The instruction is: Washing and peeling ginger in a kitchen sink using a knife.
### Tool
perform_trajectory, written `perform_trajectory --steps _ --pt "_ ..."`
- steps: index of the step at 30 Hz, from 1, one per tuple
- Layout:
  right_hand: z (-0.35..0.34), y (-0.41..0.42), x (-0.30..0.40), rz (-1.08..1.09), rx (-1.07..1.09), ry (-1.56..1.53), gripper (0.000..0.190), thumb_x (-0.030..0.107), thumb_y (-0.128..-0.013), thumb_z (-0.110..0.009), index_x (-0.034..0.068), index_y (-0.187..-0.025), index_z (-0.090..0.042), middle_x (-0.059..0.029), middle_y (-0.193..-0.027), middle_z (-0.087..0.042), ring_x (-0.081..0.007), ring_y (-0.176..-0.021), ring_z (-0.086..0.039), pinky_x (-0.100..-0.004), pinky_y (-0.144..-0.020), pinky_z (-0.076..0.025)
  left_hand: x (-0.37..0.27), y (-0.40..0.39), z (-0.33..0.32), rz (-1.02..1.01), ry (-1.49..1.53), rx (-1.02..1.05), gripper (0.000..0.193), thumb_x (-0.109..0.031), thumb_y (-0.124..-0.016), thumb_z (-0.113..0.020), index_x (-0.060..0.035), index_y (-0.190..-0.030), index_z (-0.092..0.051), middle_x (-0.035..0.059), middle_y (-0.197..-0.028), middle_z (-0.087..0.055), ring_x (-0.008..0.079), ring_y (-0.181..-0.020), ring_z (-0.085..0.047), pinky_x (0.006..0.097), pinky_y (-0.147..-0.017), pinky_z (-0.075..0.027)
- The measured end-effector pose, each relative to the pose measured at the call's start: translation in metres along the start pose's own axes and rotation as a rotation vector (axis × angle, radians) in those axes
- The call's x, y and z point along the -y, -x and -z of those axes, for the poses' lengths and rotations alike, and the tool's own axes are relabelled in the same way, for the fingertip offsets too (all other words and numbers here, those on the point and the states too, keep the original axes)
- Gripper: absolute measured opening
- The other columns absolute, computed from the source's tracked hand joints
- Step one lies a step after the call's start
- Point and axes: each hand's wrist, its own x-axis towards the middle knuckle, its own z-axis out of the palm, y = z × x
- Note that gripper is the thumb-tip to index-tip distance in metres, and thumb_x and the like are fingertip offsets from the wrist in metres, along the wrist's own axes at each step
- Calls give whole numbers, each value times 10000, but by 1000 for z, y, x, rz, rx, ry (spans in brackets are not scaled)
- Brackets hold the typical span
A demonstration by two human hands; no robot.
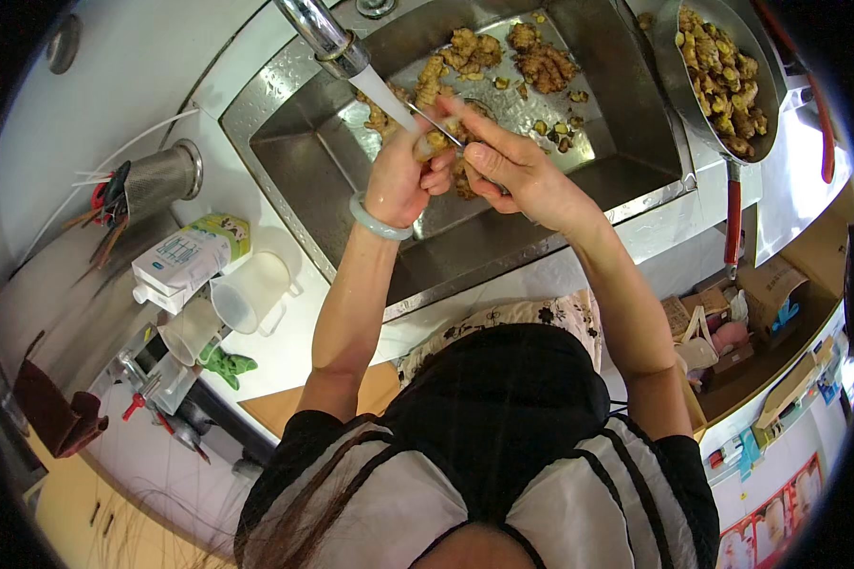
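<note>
My left hand (397,178) holds a piece of ginger root (434,144) just under a running metal faucet (334,53). A knife (434,122) is gripped in my right hand (519,167), its thin blade lying against the ginger. Water falls from the spout beside the blade, close to my left fingers. Below both hands is a stainless steel sink (313,171), where knobbly ginger roots (544,65) and small cut scraps (561,134) lie on the bottom. More ginger in the sink is partly hidden by my hands.
Right of the sink stands a metal pan (672,92) heaped with ginger pieces (722,78), its red handle (733,213) jutting toward me. On the left counter are a carton (192,256), a plastic measuring jug (252,291) and a mesh utensil holder (160,181) lying aslant in view.
</note>
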Motion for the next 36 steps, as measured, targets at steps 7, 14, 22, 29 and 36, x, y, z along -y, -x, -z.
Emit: perform_trajectory --steps 7,14,22,29,36 --pt "-13 -20 -43 409 -309 539 462 223 -890 -544 164 -1331 -419 -15 -643 -502 -133 -472 -461 -259 -421 -391 9 1 -3 74 102 -90 311 -390 -932 -374 -130 -941 -544 -23 -595 -386 50 -447 -296 185 -394 -213" --pt "9 -13 -26 414 -404 614 388 193 -849 -589 98 -1217 -514 -78 -756 -618 -163 -578 -591 -298 -500 -461 6 7 -4 177 247 69 368 -467 -940 -346 -133 -865 -484 -23 -569 -369 81 -410 -283 229 -431 -247" --pt "2 -24 -33 522 -364 452 259 135 -837 -624 -6 -1050 -581 -80 -707 -611 -75 -641 -564 -234 -536 -430 14 2 -6 -86 -99 51 412 -439 -960 -316 -80 -866 -496 -2 -629 -460 84 -463 -403 238 -419 -325" --pt "-17 -11 -28 343 -490 152 165 102 -824 -632 -14 -935 -591 -38 -651 -592 -58 -617 -505 -240 -563 -421 28 15 -14 -449 -419 -60 339 -364 -960 -395 -37 -1014 -466 67 -821 -552 123 -594 -517 260 -494 -431" --pt "-22 15 -18 207 -403 234 213 149 -858 -609 -11 -995 -579 -27 -702 -573 -65 -630 -470 -223 -563 -395 20 16 -14 -442 -31 -109 312 -364 -941 -456 -52 -947 -453 55 -859 -542 131 -665 -545 273 -537 -461"
